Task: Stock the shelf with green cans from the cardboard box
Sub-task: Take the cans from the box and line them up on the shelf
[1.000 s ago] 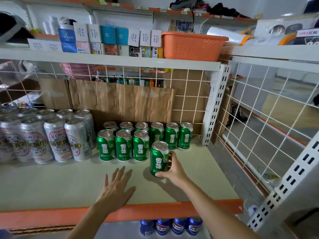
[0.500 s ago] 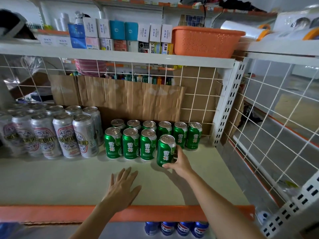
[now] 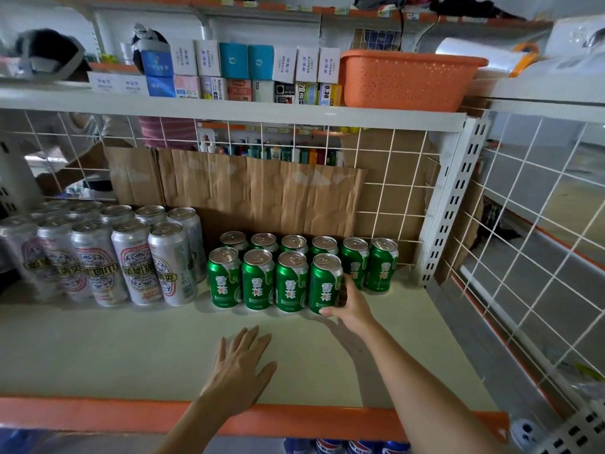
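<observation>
Right hand (image 3: 353,306) wrapped round short green aluminium drink can (image 3: 325,285). Can upright on pale shelf board (image 3: 114,348), end of front row, tight beside other green cans (image 3: 258,280). Left hand (image 3: 242,365) flat on shelf, fingers straight, holding nothing. Can probably full: heavyish, stiff, smooth-walled. Best gripped mid-body.

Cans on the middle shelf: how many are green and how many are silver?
Green cans: 10, counting the green can gripped by the right hand
Silver cans: at least 10; the far left ones are blurred
Total: at least 20
</observation>
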### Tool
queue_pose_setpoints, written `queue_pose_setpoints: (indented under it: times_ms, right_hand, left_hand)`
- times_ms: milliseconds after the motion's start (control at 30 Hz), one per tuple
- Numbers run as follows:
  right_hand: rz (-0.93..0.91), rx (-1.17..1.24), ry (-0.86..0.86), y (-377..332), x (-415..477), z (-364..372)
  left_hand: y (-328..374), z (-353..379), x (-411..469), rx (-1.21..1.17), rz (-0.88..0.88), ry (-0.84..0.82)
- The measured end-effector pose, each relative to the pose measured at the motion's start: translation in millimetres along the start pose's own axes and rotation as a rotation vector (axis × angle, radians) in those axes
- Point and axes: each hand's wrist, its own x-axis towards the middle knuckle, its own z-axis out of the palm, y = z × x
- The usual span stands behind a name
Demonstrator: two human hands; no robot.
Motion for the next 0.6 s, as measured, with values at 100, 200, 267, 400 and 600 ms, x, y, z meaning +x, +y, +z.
queue_pose_setpoints:
  times_ms: [100, 200, 267, 400, 600]
  right_hand:
    - [0.001, -0.016, 0.004, -0.8, 1.5, 0.6]
    - [0.014, -0.038, 0.030, -1.9, 2.8, 2.2]
    - [0.019, -0.060, 0.038, -2.7, 2.9, 2.7]
    - [0.029, -0.081, 0.049, -2.2, 2.0, 3.6]
    - [0.024, -0.178, 0.095, -3.8, -3.6, 7.4]
  left_hand:
    - [0.6, -0.8, -0.6, 0.011, -0.001, 0.000]
    - [1.6, -1.5, -1.1, 0.011, -0.007, -0.003]
    - [2.2, -2.5, -1.4, 0.004, -0.008, -0.009]
    - [3.2, -3.5, -1.3, -0.002, -0.003, -0.009]
    - [1.9, -2.7, -2.6, -0.022, 0.018, 0.007]
